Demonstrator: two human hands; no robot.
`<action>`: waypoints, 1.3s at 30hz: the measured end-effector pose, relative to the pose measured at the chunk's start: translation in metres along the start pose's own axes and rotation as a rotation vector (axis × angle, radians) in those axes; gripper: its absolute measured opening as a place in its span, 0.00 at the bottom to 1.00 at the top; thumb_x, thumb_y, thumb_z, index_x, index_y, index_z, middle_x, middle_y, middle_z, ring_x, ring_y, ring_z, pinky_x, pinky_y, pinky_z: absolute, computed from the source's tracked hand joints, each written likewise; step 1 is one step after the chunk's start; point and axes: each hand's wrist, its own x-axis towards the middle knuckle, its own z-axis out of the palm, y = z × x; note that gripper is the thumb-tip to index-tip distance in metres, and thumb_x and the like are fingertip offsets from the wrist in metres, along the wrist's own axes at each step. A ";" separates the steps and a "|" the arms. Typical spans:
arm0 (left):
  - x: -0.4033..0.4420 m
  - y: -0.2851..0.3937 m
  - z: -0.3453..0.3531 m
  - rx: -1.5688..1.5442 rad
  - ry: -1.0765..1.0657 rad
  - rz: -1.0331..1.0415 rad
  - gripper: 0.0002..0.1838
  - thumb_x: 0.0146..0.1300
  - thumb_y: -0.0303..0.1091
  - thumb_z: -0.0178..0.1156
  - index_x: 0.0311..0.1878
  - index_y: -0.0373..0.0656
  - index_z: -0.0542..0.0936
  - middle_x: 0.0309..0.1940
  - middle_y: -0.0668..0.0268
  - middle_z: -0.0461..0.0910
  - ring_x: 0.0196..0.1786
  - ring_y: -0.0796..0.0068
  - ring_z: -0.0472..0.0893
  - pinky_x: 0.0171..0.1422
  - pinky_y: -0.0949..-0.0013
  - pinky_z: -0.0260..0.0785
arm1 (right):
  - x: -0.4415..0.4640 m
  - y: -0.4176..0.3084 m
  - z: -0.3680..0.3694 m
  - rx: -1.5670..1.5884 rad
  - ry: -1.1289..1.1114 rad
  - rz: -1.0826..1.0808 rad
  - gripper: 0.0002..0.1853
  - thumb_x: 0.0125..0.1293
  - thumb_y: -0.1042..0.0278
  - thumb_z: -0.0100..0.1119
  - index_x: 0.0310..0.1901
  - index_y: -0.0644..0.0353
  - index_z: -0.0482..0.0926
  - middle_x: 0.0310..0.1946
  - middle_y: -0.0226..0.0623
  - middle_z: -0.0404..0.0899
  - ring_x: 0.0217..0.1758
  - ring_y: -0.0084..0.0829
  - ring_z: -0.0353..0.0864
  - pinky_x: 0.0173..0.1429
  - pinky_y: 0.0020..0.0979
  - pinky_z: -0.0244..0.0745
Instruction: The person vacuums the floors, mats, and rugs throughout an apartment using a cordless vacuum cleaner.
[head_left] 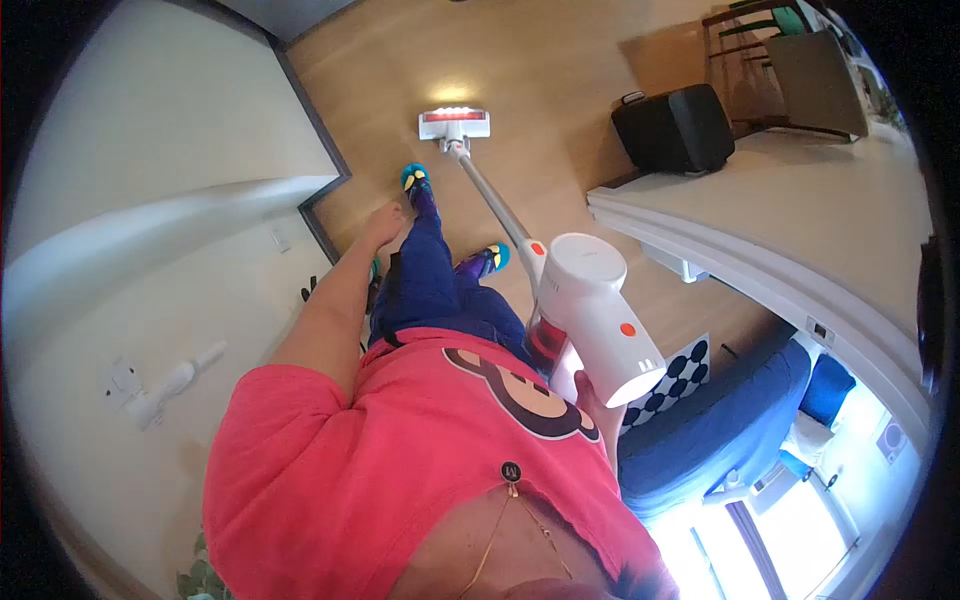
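A white cordless stick vacuum cleaner (585,300) slants across the view, its motor body close to my right side. My right hand (598,405) is wrapped round its handle, mostly hidden behind the body. From there a grey tube (495,203) runs forward to the floor head (455,127), which rests on the floor with its front lights on and a red strip along it. My left hand (384,224) hangs beside my left thigh, fingers loosely curled, with nothing visible in them. My feet in blue and yellow footwear (415,178) stand just behind the floor head.
The wood floor (560,120) spreads ahead. A wall with dark skirting (310,110) is close on my left, bearing a white wall-mounted piece (175,385). To the right are a black case (675,130), a chair (760,50), a white ledge (740,280) and a blue sofa (715,430).
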 end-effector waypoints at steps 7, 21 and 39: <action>0.039 0.025 -0.012 -0.051 -0.006 0.176 0.21 0.56 0.38 0.55 0.52 0.38 0.72 0.45 0.51 0.76 0.49 0.54 0.75 0.54 0.60 0.66 | 0.047 -0.081 0.050 0.112 0.053 0.224 0.08 0.57 0.68 0.59 0.35 0.63 0.74 0.19 0.33 0.72 0.17 0.24 0.71 0.21 0.29 0.65; 0.118 -0.022 -0.170 0.085 -0.006 0.004 0.22 0.56 0.42 0.53 0.52 0.42 0.73 0.48 0.55 0.76 0.52 0.58 0.75 0.56 0.62 0.66 | 0.228 -0.199 0.140 0.430 0.153 0.017 0.11 0.59 0.68 0.59 0.37 0.67 0.70 0.18 0.32 0.70 0.13 0.21 0.67 0.16 0.25 0.64; 0.146 0.025 -0.216 -0.055 -0.092 0.194 0.23 0.56 0.38 0.57 0.54 0.37 0.72 0.48 0.54 0.76 0.49 0.62 0.77 0.53 0.66 0.68 | 0.214 -0.240 0.149 0.608 0.229 0.014 0.14 0.57 0.68 0.61 0.38 0.68 0.70 0.16 0.31 0.69 0.13 0.20 0.67 0.14 0.24 0.62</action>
